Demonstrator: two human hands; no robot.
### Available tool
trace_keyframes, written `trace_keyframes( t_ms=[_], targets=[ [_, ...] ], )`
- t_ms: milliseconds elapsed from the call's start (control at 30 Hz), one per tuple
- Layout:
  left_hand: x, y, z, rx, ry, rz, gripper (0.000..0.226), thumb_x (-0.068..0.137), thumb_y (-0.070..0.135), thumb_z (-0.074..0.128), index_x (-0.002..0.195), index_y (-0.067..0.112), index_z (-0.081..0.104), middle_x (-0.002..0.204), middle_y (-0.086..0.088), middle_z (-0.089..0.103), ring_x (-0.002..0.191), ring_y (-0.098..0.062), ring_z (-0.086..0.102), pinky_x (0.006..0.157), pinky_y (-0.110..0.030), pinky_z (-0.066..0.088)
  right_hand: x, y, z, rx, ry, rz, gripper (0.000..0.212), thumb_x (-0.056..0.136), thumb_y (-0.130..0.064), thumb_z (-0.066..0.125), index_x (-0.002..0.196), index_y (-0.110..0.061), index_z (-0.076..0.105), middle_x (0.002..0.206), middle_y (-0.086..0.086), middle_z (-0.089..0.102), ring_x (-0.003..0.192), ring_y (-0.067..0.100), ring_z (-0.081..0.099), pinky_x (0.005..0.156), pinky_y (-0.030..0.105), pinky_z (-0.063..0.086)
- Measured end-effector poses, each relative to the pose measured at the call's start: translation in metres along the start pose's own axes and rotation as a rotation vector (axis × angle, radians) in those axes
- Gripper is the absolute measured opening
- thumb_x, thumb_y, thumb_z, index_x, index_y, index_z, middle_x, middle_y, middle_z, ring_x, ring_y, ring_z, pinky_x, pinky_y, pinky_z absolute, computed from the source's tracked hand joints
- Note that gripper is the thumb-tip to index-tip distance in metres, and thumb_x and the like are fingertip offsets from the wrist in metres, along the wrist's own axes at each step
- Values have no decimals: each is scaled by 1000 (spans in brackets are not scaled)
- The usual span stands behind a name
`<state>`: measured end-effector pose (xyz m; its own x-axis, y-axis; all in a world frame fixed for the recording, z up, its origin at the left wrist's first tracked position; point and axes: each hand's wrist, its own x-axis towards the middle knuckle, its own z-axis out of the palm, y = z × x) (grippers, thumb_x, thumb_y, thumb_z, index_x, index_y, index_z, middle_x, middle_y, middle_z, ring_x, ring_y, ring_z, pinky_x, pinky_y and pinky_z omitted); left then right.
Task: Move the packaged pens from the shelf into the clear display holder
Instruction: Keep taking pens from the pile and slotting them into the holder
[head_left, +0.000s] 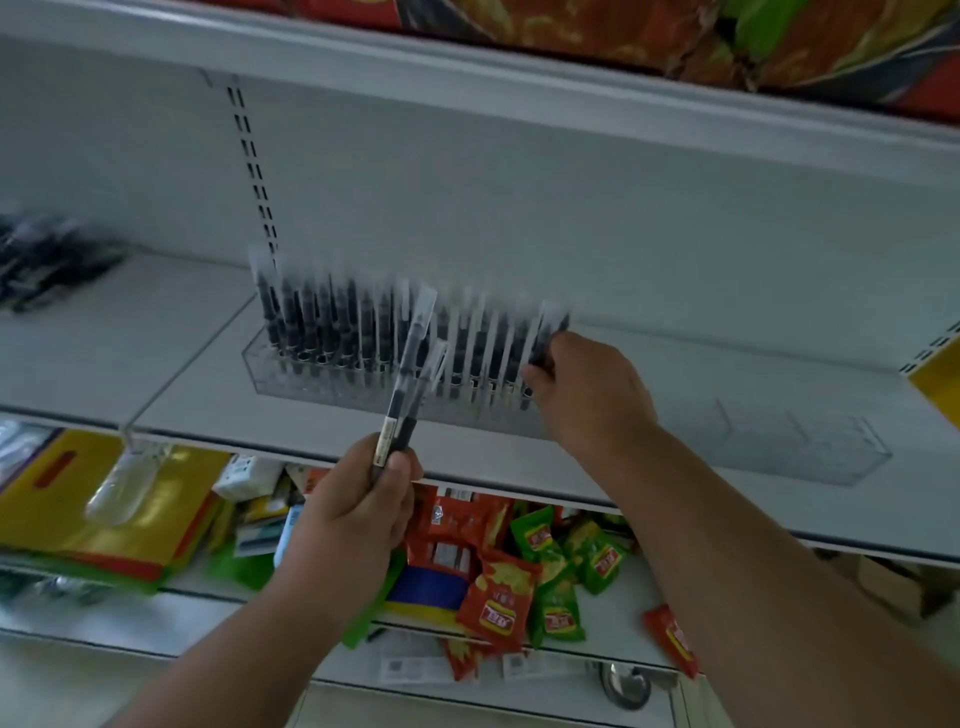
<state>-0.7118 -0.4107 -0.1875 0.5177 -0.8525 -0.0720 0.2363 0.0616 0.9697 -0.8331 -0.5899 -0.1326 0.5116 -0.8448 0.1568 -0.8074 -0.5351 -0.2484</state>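
Gripping two wrapped pens (410, 384), left hand (363, 499); right hand (587, 395) pinches one, tip hidden, blurred.

No text readable anywhere, frame is motion-blurred. Held pens (410, 374) carry a pale sticker strip with tiny dark print, illegible; the red snack packets (496, 603) and green snack packets (556, 608) on the shelf below the clear display holder (311, 379) show yellow-and-red logo patches with blurred characters, can't make out any. White tags (415, 667) lying below those packets, further under the holder, have small square code-like marks, too small to read.
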Motion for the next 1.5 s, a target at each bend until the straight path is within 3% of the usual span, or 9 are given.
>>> trace_keyframes(
  t_ms=[233, 333, 433, 533, 700, 900, 1133, 1233, 1500],
  targets=[
    [11, 9, -6, 103, -62, 31, 27, 103, 10, 39, 81, 8, 54, 58, 4, 34, 50, -10, 28, 45, -19, 27, -11, -2, -5, 151, 159, 135, 38, 90, -61, 54, 88, -22, 53, 77, -9, 58, 72, 11, 55, 54, 25, 34],
    [18, 15, 0, 69, -101, 17, 25, 103, 9, 38, 84, 3, 53, 57, 4, 33, 50, -10, 27, 45, -18, 27, -29, -7, -14, 395, 191, 43, 32, 91, -54, 56, 84, -23, 61, 70, -10, 60, 63, 4, 55, 55, 23, 45],
    [27, 14, 9, 114, -217, 38, 31, 105, 18, 40, 79, 14, 57, 61, 1, 32, 53, -12, 26, 48, -22, 27, -39, -23, -18, 742, -43, -7, 23, 90, -44, 62, 83, -23, 67, 72, 4, 67, 53, 7, 55, 55, 24, 48],
    [28, 12, 17, 157, -329, 54, 32, 103, 30, 44, 76, 21, 58, 65, -7, 29, 55, -16, 25, 49, -26, 24, -44, -30, -15, 940, -105, 15, 23, 94, -25, 62, 82, -6, 64, 72, 13, 68, 50, 14, 53, 51, 24, 44],
    [29, 8, 19, 155, -241, 45, 28, 105, 16, 36, 90, 4, 57, 62, -8, 34, 54, -18, 28, 48, -26, 25, -42, -18, -21, 1120, 111, 214, 26, 98, -21, 55, 84, 0, 57, 58, 6, 62, 48, 14, 53, 50, 28, 44],
    [25, 1, 13, 120, -149, 48, 29, 105, 14, 35, 86, 5, 55, 62, -6, 34, 54, -18, 28, 48, -25, 25, -18, 18, -35, 561, 453, 126, 23, 99, -31, 50, 83, -14, 49, 66, 5, 62, 58, 17, 58, 50, 27, 41],
    [15, -5, 20, 107, -87, 74, 34, 105, 14, 37, 79, 15, 60, 60, -1, 37, 56, -18, 32, 49, -27, 26, -8, 19, -10, 273, 208, -103, 19, 100, -31, 50, 87, -18, 47, 74, -4, 54, 64, 13, 49, 56, 27, 33],
    [10, -8, 25, 62, -66, 68, 33, 104, 13, 37, 80, 13, 59, 60, 0, 37, 55, -16, 31, 49, -26, 25, -7, 22, -3, 251, 173, -73, 16, 100, -32, 50, 91, -19, 51, 86, -2, 58, 72, 15, 52, 62, 28, 36],
    [4, -7, 34, 112, -61, 95, 27, 104, 13, 36, 86, 3, 54, 60, -3, 34, 54, -18, 29, 48, -28, 24, 1, 26, -3, 138, 54, 18, 24, 98, -42, 49, 90, -21, 54, 84, -5, 59, 81, 16, 59, 66, 30, 43]
  ],
)
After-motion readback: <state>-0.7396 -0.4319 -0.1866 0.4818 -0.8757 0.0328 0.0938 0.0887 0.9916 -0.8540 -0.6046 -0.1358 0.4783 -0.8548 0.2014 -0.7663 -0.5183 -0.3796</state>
